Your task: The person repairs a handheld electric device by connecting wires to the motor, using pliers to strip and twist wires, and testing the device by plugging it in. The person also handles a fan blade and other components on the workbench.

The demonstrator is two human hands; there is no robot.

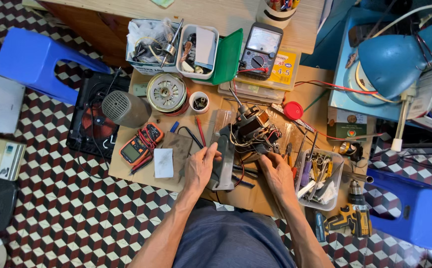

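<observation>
Two bare forearms reach up from the bottom edge, with no sleeves, watch or rings visible on the left hand (199,166) or the right hand (277,174). Between them shows a lap in plain blue-grey fabric (231,240).

The small motor (252,130) hides the fingertips of the right hand (277,171), so how they grip cannot be seen. The left hand (199,166) covers part of the grey piece (224,159) beside the motor. Right of the motor, the tools in the clear tub (319,179) are too small and jumbled to tell apart. Far right of the motor, the blue lamp (399,57) is cut off by the picture's edge. Above the motor, the pen cup (277,12) is cut off at the top.
</observation>
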